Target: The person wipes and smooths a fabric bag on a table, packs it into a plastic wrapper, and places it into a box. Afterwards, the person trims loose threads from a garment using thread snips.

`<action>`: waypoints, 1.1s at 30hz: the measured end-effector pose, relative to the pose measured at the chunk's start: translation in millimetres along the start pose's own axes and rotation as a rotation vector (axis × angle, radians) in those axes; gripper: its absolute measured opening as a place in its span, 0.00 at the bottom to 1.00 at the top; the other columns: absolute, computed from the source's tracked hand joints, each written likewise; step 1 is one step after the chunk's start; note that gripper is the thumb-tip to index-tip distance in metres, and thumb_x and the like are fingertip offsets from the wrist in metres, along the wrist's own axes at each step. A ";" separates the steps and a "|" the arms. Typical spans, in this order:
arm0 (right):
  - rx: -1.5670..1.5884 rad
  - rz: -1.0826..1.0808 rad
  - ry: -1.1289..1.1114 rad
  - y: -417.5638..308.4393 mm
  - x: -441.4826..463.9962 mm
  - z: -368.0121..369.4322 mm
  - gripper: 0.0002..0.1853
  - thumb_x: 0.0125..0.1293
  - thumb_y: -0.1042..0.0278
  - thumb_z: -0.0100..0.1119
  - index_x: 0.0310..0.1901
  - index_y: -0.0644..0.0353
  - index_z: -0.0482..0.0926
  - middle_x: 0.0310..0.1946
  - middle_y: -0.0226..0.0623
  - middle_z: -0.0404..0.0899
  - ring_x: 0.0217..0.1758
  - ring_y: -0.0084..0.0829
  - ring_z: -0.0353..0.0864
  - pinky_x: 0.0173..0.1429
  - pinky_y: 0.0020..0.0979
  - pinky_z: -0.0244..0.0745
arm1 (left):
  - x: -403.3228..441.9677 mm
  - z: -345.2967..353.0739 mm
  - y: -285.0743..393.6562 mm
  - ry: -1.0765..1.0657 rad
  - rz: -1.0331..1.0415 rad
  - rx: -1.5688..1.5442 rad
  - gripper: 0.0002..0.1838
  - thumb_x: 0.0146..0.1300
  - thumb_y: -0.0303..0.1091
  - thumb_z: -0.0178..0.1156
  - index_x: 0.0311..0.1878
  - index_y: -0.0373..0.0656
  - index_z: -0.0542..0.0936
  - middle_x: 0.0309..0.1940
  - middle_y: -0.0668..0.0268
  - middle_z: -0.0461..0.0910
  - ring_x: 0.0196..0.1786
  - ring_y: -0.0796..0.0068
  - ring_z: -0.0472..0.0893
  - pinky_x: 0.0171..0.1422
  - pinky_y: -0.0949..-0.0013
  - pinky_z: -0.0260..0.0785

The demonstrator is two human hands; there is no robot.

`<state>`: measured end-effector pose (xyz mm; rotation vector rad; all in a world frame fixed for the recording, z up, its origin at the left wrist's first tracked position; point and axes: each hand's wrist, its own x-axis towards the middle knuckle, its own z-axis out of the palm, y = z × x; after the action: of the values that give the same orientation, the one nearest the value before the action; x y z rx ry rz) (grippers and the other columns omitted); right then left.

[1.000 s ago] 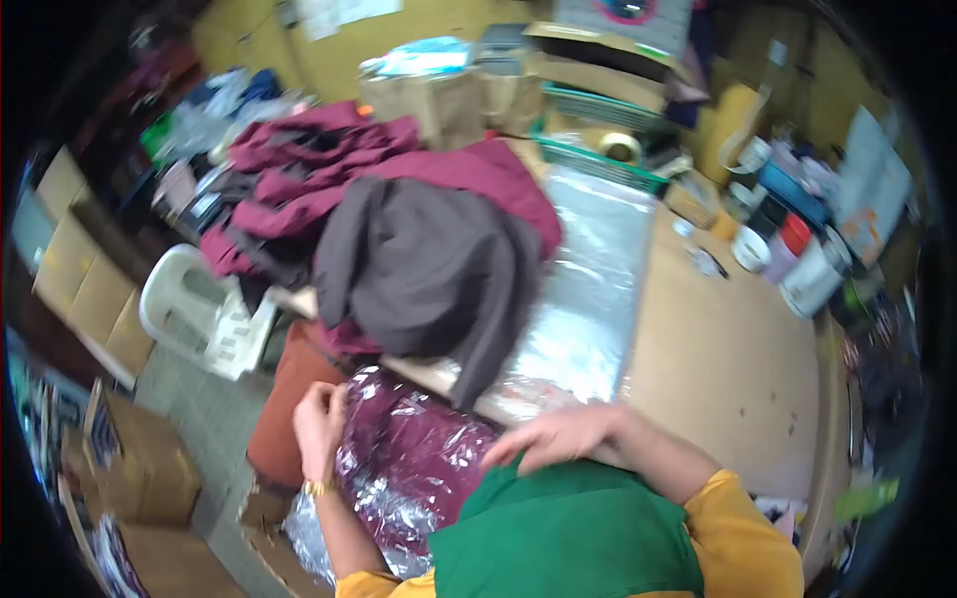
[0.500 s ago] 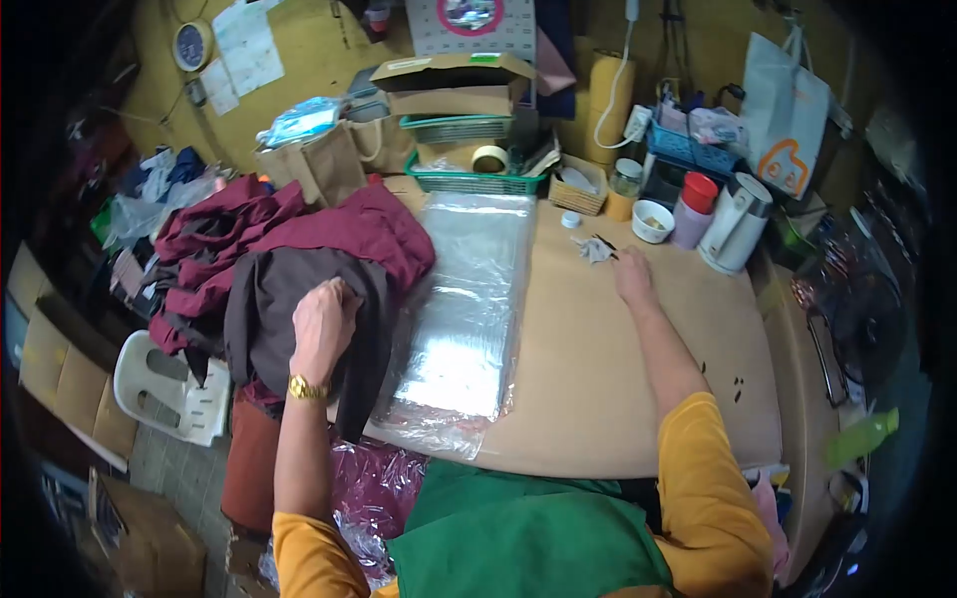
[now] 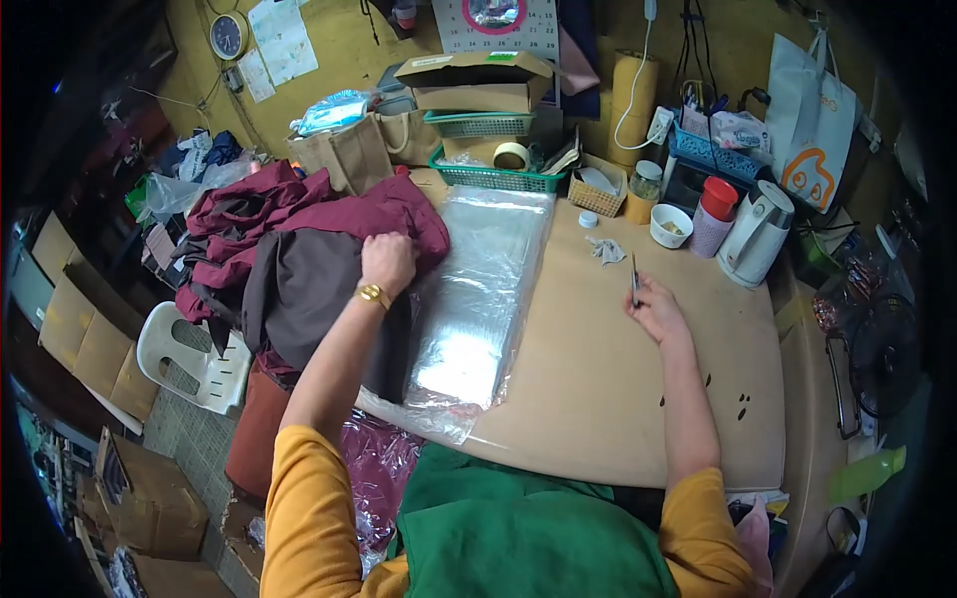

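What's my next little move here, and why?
I'd probably bring the small pointed tool across to the dark garment. Your right hand already holds the tool, but over bare tabletop, while your left hand is at the garment, on the far side of the clear plastic.

yellow-orange sleeves (image 3: 309,508), ending near elbows; green apron (image 3: 533,533) between sleeves; gold-coloured watch (image 3: 374,295) beyond left sleeve

On the far wall, the calendar (image 3: 478,42) carries small dates; 23, 25 and 29 seem legible in its lowest row. The white bag (image 3: 797,110) at far right shows partial lettering, apparently ending in "G". Numerals on the far-left clock (image 3: 228,36) are too small to read.
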<state>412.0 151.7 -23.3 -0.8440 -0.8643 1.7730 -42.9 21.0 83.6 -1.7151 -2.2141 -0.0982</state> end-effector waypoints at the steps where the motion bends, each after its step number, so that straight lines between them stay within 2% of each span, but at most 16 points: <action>1: -0.114 0.016 -0.097 1.6 -11.4 0.6 0.07 0.72 0.71 0.54 0.49 0.58 0.70 0.30 0.31 0.74 0.29 0.26 0.76 0.32 0.25 0.72 | 4.8 -4.8 -5.3 0.101 -0.130 -0.170 0.16 0.63 0.47 0.62 0.29 0.44 0.87 0.33 0.53 0.86 0.40 0.50 0.86 0.52 0.51 0.77; 2: -0.110 0.017 -0.096 1.6 -26.1 4.1 0.07 0.72 0.71 0.54 0.49 0.58 0.70 0.30 0.31 0.74 0.29 0.26 0.76 0.32 0.25 0.72 | 5.7 -21.1 -13.1 0.256 -0.183 -0.315 0.19 0.63 0.49 0.61 0.30 0.42 0.87 0.33 0.48 0.85 0.41 0.46 0.85 0.47 0.50 0.77; 3: -0.187 0.036 -0.059 0.5 -42.0 7.2 0.05 0.74 0.68 0.54 0.46 0.58 0.70 0.29 0.29 0.73 0.27 0.23 0.73 0.31 0.24 0.70 | 21.0 -18.9 -35.5 0.436 -0.235 -0.531 0.21 0.65 0.49 0.62 0.32 0.38 0.86 0.30 0.52 0.86 0.36 0.56 0.87 0.44 0.58 0.77; 4: -0.265 0.057 -0.023 -2.0 -55.3 10.4 0.06 0.75 0.66 0.53 0.43 0.58 0.70 0.28 0.27 0.71 0.25 0.21 0.70 0.30 0.22 0.67 | 40.4 -15.0 -73.9 0.546 -0.012 -0.977 0.19 0.68 0.47 0.62 0.34 0.38 0.87 0.29 0.64 0.85 0.31 0.71 0.83 0.41 0.66 0.75; 5: -0.263 0.058 -0.021 -5.4 -62.2 12.4 0.06 0.75 0.66 0.53 0.43 0.58 0.70 0.28 0.27 0.71 0.25 0.21 0.70 0.30 0.22 0.67 | 39.3 -55.7 -75.3 0.465 -0.306 -1.569 0.16 0.70 0.43 0.62 0.39 0.38 0.86 0.33 0.72 0.83 0.32 0.81 0.76 0.42 0.71 0.72; 7: -0.160 0.042 -0.194 -14.2 -73.1 18.3 0.09 0.78 0.61 0.51 0.38 0.54 0.71 0.29 0.25 0.70 0.24 0.18 0.67 0.26 0.23 0.62 | 29.8 -122.9 -79.3 0.417 -0.231 -1.955 0.17 0.73 0.43 0.59 0.51 0.38 0.83 0.43 0.64 0.85 0.45 0.76 0.84 0.52 0.70 0.76; 11: -0.201 -0.512 -0.213 -59.7 -113.4 99.6 0.16 0.79 0.56 0.50 0.36 0.58 0.73 0.26 0.25 0.70 0.23 0.17 0.66 0.29 0.22 0.63 | -9.8 -188.9 -26.6 0.326 0.256 -1.864 0.15 0.75 0.39 0.55 0.51 0.38 0.83 0.48 0.63 0.85 0.49 0.77 0.84 0.57 0.73 0.74; 15: -0.346 -0.760 -0.101 -95.7 -153.1 129.6 0.14 0.79 0.59 0.51 0.40 0.61 0.77 0.28 0.26 0.72 0.25 0.18 0.69 0.32 0.23 0.66 | -81.5 -195.6 55.5 -0.300 0.803 -1.627 0.09 0.70 0.31 0.61 0.36 0.35 0.82 0.45 0.59 0.86 0.58 0.69 0.81 0.68 0.61 0.69; 18: -0.806 -1.011 0.139 -83.0 -138.2 113.7 0.11 0.77 0.62 0.54 0.46 0.60 0.81 0.30 0.25 0.78 0.30 0.19 0.73 0.38 0.24 0.71 | -131.2 -131.8 106.1 -0.586 0.919 -1.344 0.16 0.74 0.40 0.57 0.49 0.37 0.85 0.56 0.57 0.83 0.68 0.59 0.75 0.76 0.46 0.57; 19: -0.848 -0.857 0.125 -67.6 -126.1 95.3 0.12 0.76 0.61 0.55 0.47 0.60 0.82 0.30 0.27 0.79 0.32 0.20 0.74 0.40 0.25 0.72 | -152.2 -104.7 119.2 -0.600 0.936 -1.187 0.18 0.74 0.43 0.56 0.53 0.39 0.84 0.60 0.58 0.81 0.70 0.58 0.73 0.77 0.41 0.53; 21: -1.143 -0.680 0.192 -19.9 -91.3 34.5 0.15 0.75 0.58 0.56 0.47 0.64 0.83 0.29 0.36 0.82 0.37 0.21 0.77 0.46 0.29 0.74 | -194.7 -54.1 137.0 -0.535 0.873 -1.020 0.22 0.74 0.49 0.54 0.57 0.40 0.83 0.64 0.57 0.78 0.72 0.58 0.71 0.79 0.35 0.44; 24: -1.076 -0.390 0.068 9.7 -101.0 11.7 0.15 0.73 0.61 0.58 0.47 0.66 0.83 0.32 0.40 0.84 0.37 0.24 0.80 0.47 0.30 0.74 | -216.9 -46.5 130.1 -0.515 0.643 -1.272 0.16 0.68 0.37 0.63 0.55 0.41 0.83 0.54 0.56 0.83 0.63 0.56 0.79 0.70 0.51 0.66; 27: -1.093 -0.342 0.085 3.9 -106.1 2.3 0.15 0.72 0.61 0.58 0.47 0.66 0.83 0.35 0.42 0.85 0.40 0.28 0.82 0.49 0.32 0.75 | -207.1 -28.9 100.2 0.281 0.228 -1.027 0.13 0.57 0.27 0.68 0.46 0.37 0.83 0.42 0.56 0.83 0.49 0.53 0.81 0.57 0.58 0.71; 29: -1.129 -0.318 0.109 -6.5 -114.9 4.7 0.14 0.72 0.61 0.58 0.46 0.66 0.83 0.38 0.44 0.86 0.43 0.31 0.84 0.51 0.34 0.76 | -204.0 -14.0 72.3 0.302 -0.063 -0.877 0.21 0.60 0.29 0.67 0.56 0.35 0.78 0.52 0.49 0.78 0.56 0.49 0.77 0.61 0.56 0.70; 31: -1.470 -0.799 0.445 -22.6 -129.3 0.2 0.15 0.71 0.60 0.59 0.49 0.64 0.82 0.44 0.48 0.86 0.48 0.41 0.85 0.54 0.40 0.76 | -201.8 3.4 48.9 0.147 -0.165 -0.870 0.27 0.63 0.34 0.67 0.63 0.34 0.74 0.55 0.47 0.77 0.58 0.48 0.77 0.61 0.56 0.70; 33: -1.251 -0.559 0.758 -35.5 -145.4 -17.5 0.19 0.69 0.59 0.62 0.53 0.64 0.80 0.47 0.49 0.85 0.48 0.48 0.84 0.54 0.44 0.76 | -197.9 3.3 48.3 -0.008 -0.277 -1.085 0.27 0.66 0.38 0.65 0.64 0.34 0.73 0.57 0.46 0.77 0.55 0.47 0.79 0.57 0.55 0.73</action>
<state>487.0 28.9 21.5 -1.6655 -1.4449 0.1901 44.9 -148.7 12.9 -1.7589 -2.5609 -1.5963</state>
